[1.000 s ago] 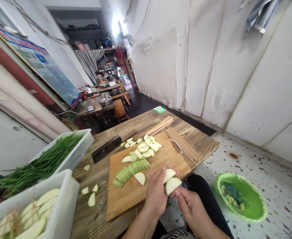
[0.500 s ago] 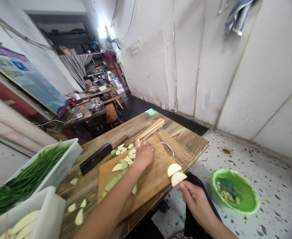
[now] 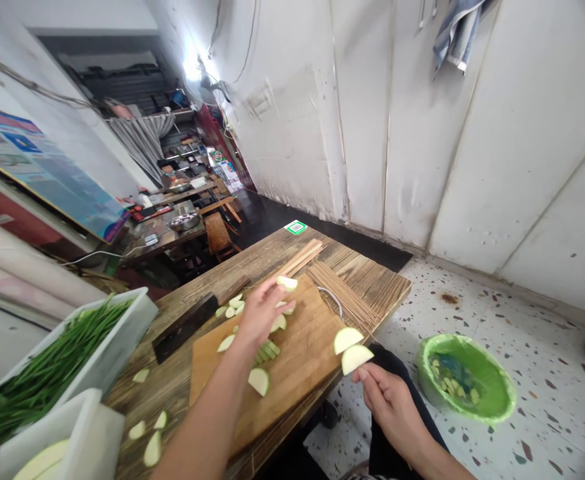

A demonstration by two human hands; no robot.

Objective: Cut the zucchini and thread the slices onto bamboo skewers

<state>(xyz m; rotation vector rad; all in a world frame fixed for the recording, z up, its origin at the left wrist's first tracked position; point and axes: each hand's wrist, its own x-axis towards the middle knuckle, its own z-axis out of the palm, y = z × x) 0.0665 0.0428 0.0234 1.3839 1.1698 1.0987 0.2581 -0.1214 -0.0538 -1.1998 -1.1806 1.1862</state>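
Note:
My left hand [image 3: 261, 312] is above the cutting board [image 3: 305, 353], its fingers closed on a pale half-round vegetable slice [image 3: 287, 284] with green skin. Low at the right front edge of the table, my right hand [image 3: 386, 399] pinches a skewer carrying two half-round slices [image 3: 356, 359]; the stick itself is mostly hidden. More slices lie on the board under and around my left hand, among them a loose half-round [image 3: 259, 381]. Small green cut pieces [image 3: 268, 351] sit beside my left wrist, partly covered by it.
A dark cleaver [image 3: 185, 327] lies left of the board. Bundles of wooden skewers [image 3: 345, 293] rest at the far side. White bins [image 3: 135, 317] of green stalks and slices stand at left. On the floor at right is a green-lined basin [image 3: 425, 380] with slices inside.
My left hand has risen from the pile on the board with a slice in its fingers and moved slightly left. My right hand stays nearly still with the skewer. The view has shifted a little.

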